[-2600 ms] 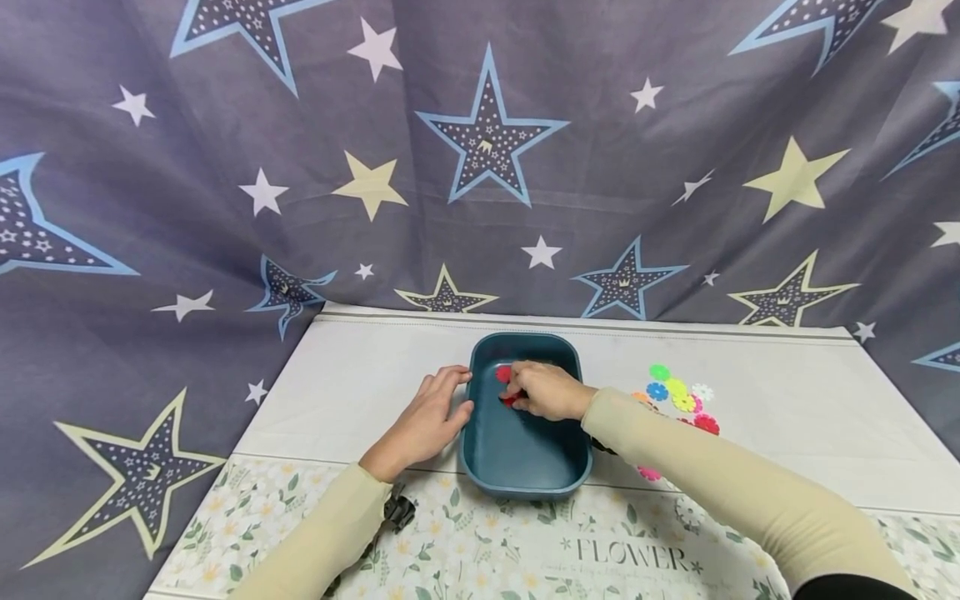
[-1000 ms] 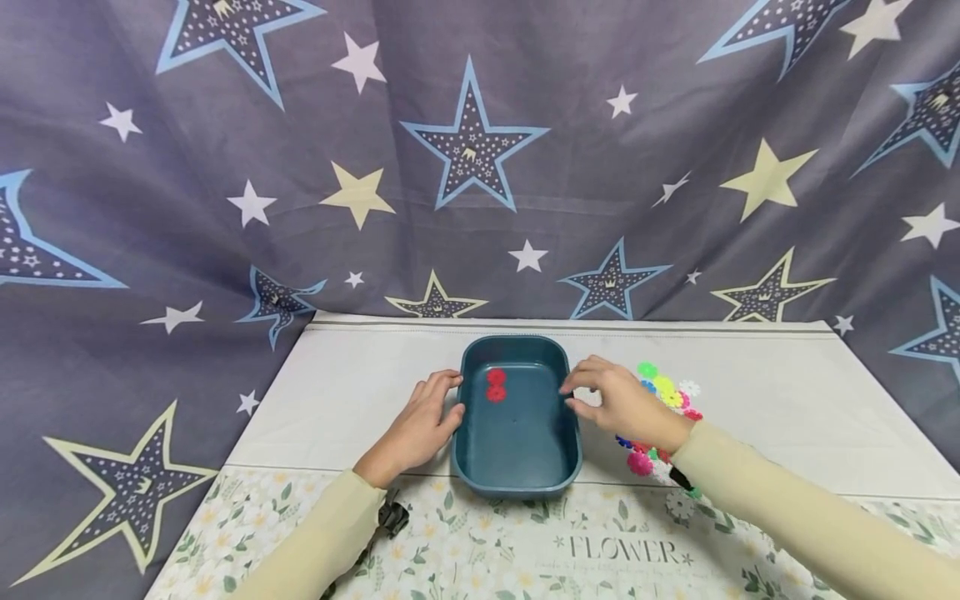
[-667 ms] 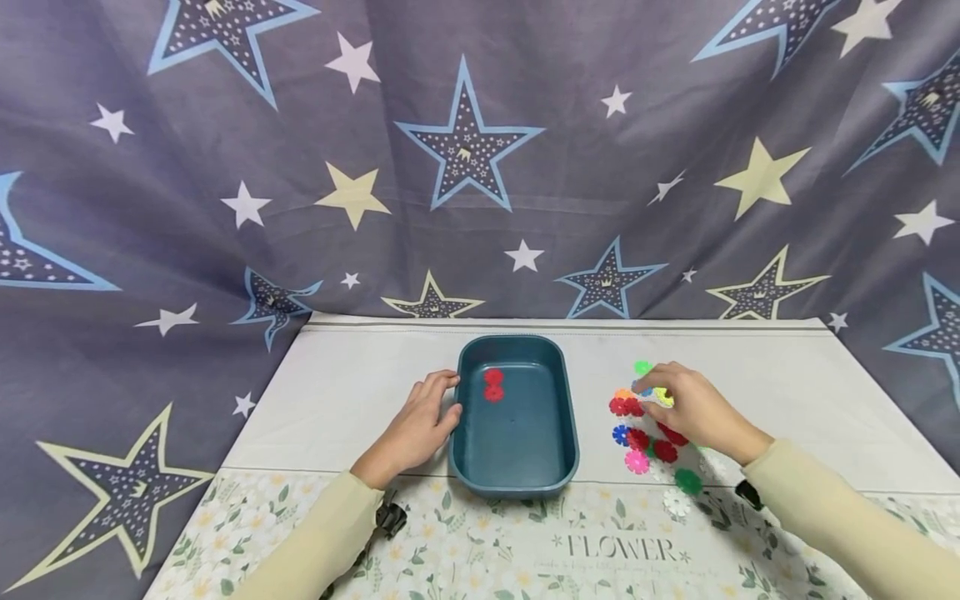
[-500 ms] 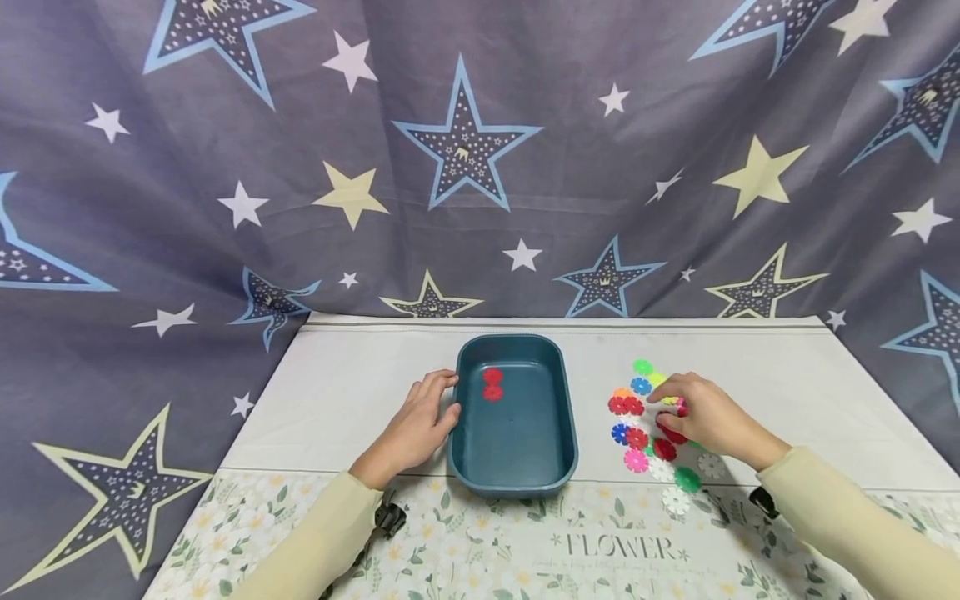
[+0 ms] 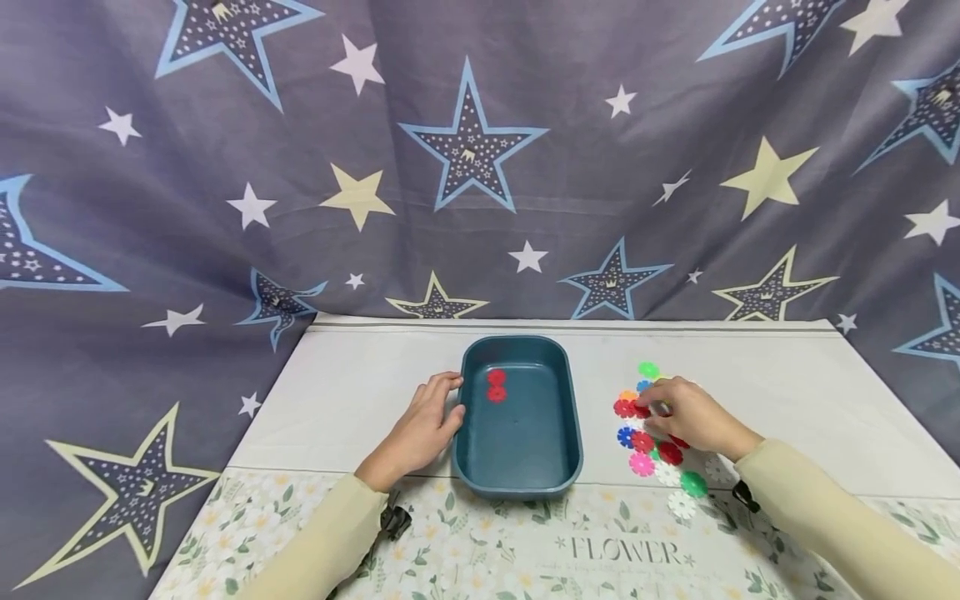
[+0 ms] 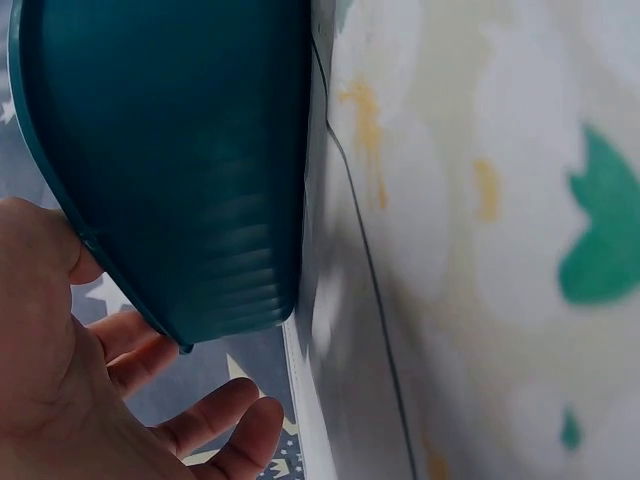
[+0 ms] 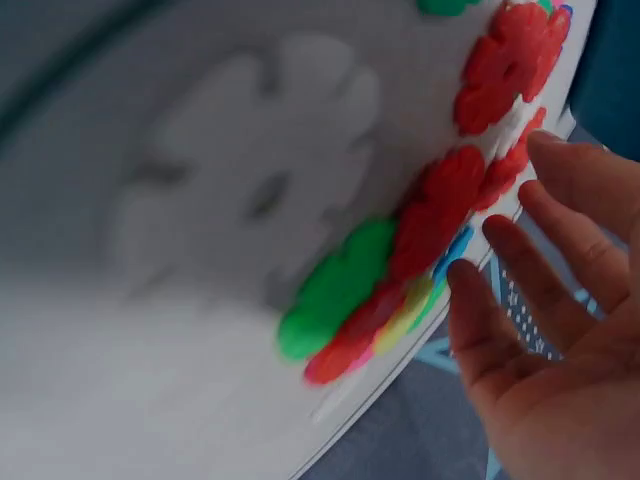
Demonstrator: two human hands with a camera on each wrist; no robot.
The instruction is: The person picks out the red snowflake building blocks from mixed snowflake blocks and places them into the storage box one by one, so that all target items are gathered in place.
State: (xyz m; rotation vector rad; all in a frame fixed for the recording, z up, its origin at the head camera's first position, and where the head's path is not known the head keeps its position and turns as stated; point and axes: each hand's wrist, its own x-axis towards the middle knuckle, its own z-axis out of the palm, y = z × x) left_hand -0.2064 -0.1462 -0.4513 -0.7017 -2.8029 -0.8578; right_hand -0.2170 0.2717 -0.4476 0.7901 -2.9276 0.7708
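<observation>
A dark teal plastic bin [image 5: 517, 454] stands mid-table, with two red flower-shaped discs [image 5: 497, 386] lying inside near its far left. My left hand [image 5: 417, 427] rests on the bin's left rim, thumb and fingertips touching it, the other fingers loosely spread in the left wrist view. To the right lies a scatter of flower-shaped plastic discs in several colours. My right hand [image 5: 693, 417] is low over them, fingertips right at a red disc [image 5: 639, 409]. In the right wrist view the right thumb overlaps the edge of a red disc [image 7: 508, 165], with the fingers apart.
Around the right hand lie a pink disc [image 5: 642, 464], a blue disc [image 5: 626, 437], a dark green disc [image 5: 693, 483], a white disc [image 5: 682, 504] and a light green disc [image 5: 648, 369]. A star-patterned curtain [image 5: 570, 208] hangs behind the table.
My right hand put a red disc in the bin beside another, then moved out right to the scattered discs and lowered its fingertips to a red one. The left hand stayed at the rim.
</observation>
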